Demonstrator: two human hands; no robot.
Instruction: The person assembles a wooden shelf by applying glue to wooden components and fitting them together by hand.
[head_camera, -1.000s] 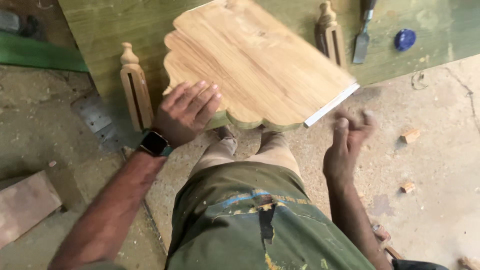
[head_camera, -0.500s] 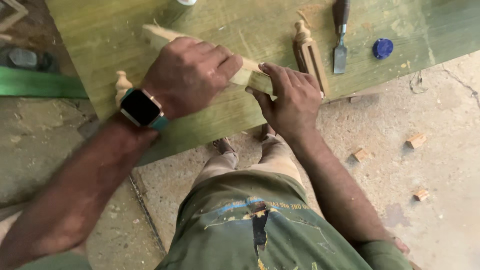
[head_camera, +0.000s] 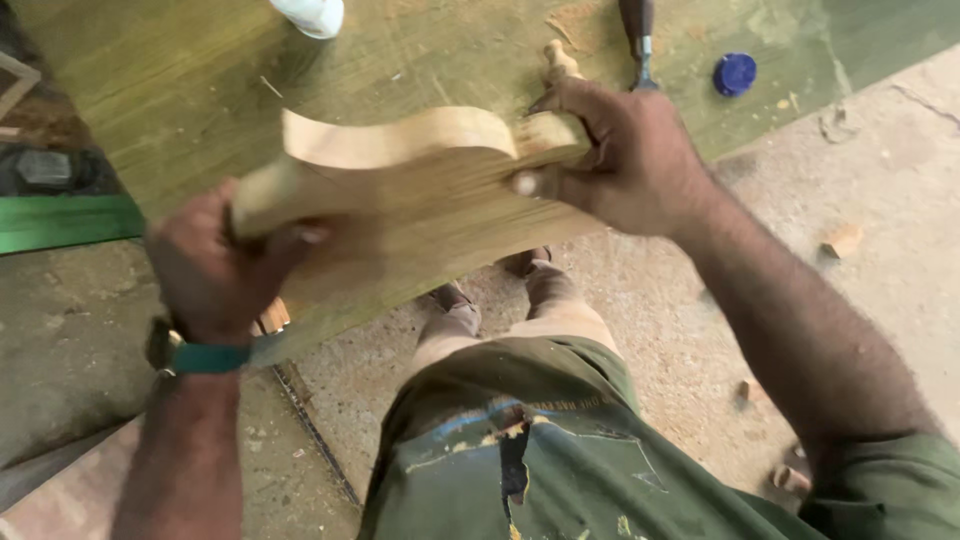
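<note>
Both hands are gripping a carved wooden panel (head_camera: 400, 190) with a scalloped, curving edge, holding it up on edge above the table (head_camera: 180, 90). The left hand (head_camera: 215, 265) is closing around the panel's left end, fingers wrapped over the rim and thumb pressing on the near face; a dark watch with a teal strap (head_camera: 195, 355) is sitting on that wrist. The right hand (head_camera: 620, 155) is clamping the panel's right end, fingers curling over the top edge and the thumb pushing flat against the wood. The panel is spanning the gap between the two hands, its pale cut edge facing up and its grained face turning toward the camera.

Beyond the right hand, a turned wooden spindle (head_camera: 558, 62) is peeking out, mostly hidden behind the knuckles. Just past it a chisel (head_camera: 638, 35) with a dark handle is lying on the table, and farther to the right a small blue cap (head_camera: 735, 73) is resting near the table's edge. Beyond the left hand, a white object (head_camera: 312, 15) is showing at the top, cut off by the frame. Left of the left hand a green board (head_camera: 65, 222) is lying beside the table. Below the hands, the person's green shorts (head_camera: 520, 460) and feet (head_camera: 490, 290) are showing over the concrete floor (head_camera: 860, 180), where small wood scraps (head_camera: 845, 240) are lying to the right of the right arm.
</note>
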